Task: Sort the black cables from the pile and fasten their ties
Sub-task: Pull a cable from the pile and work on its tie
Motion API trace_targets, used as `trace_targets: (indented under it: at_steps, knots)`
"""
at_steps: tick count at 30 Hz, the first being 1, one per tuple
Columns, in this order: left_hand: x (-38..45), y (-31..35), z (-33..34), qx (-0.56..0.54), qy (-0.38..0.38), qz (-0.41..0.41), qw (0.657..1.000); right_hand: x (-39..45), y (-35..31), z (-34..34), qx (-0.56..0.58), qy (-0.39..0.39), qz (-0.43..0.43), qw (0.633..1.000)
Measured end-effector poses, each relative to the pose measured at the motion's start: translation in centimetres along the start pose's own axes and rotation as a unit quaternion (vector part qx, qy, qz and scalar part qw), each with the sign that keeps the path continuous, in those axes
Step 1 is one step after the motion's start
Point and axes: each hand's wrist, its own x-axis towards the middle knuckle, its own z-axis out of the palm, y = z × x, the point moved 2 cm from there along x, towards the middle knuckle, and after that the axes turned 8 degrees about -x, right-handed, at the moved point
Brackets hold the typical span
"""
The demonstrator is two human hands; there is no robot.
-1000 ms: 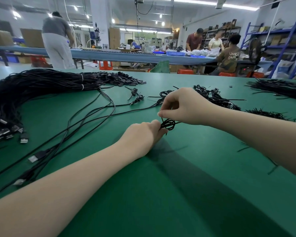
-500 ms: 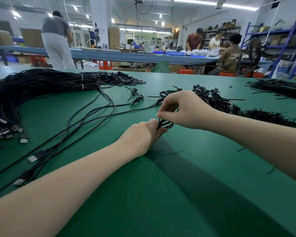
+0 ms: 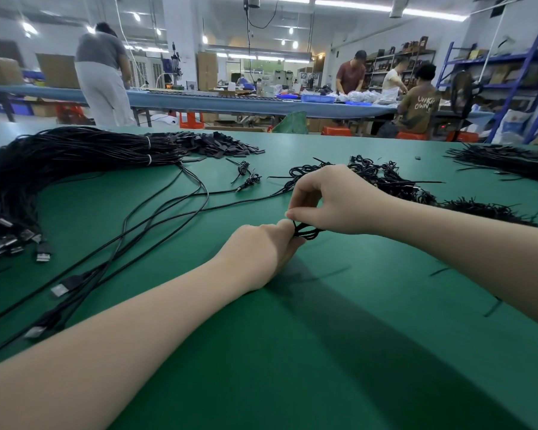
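A small coiled black cable (image 3: 306,232) sits between my two hands at the middle of the green table (image 3: 339,352). My left hand (image 3: 257,254) holds its near side with curled fingers. Above it, my right hand (image 3: 326,200) pinches the coil's tie end between thumb and fingertips. A large pile of long black cables (image 3: 59,162) with USB plugs lies at the left. Several loose cables (image 3: 156,218) run from it toward the middle.
A heap of coiled, tied cables (image 3: 382,178) lies behind my right hand, and black ties (image 3: 491,211) spread to its right. More ties (image 3: 510,161) lie far right. Two small tied coils (image 3: 247,176) rest mid-table. People work at a far bench.
My right hand has shifted slightly toward me and down onto the coil, and the loose tie end that stuck out to the right is no longer visible. My left hand stayed put.
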Motion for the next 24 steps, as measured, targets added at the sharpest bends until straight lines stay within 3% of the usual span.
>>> trace_targets:
  at_steps: [2,4,7,9,12,17,20,24]
  knots:
    - [-0.1,0.4,-0.3,0.045,0.03,0.073,0.996,0.4,0.8,-0.4,0.023,-0.051,0.023,0.998]
    - [-0.2,0.8,-0.7,0.05,0.04,0.124,0.99,0.7,2.2,-0.9,0.078,-0.15,0.08,0.982]
    - [-0.7,1.1,-1.4,-0.028,0.065,0.165,0.984,0.0,4.6,-0.6,0.234,-0.301,0.164,0.91]
    - [-1.0,1.3,-1.8,-0.144,0.083,0.157,0.973,-0.7,5.1,0.4,0.37,-0.341,0.186,0.844]
    - [-0.6,1.3,-1.6,-0.335,0.123,0.048,0.933,-0.8,4.6,1.9,0.552,-0.268,0.194,0.765]
    - [0.5,-1.0,-0.2,-0.535,0.195,-0.175,0.803,0.6,1.2,6.2,0.626,-0.007,0.277,0.729]
    - [0.8,-2.2,0.5,-0.541,0.197,-0.234,0.783,0.8,-0.3,8.3,0.635,0.084,0.296,0.708]
    - [1.0,-2.6,1.0,-0.542,0.181,-0.248,0.783,0.4,-0.1,8.8,0.629,0.118,0.289,0.712]
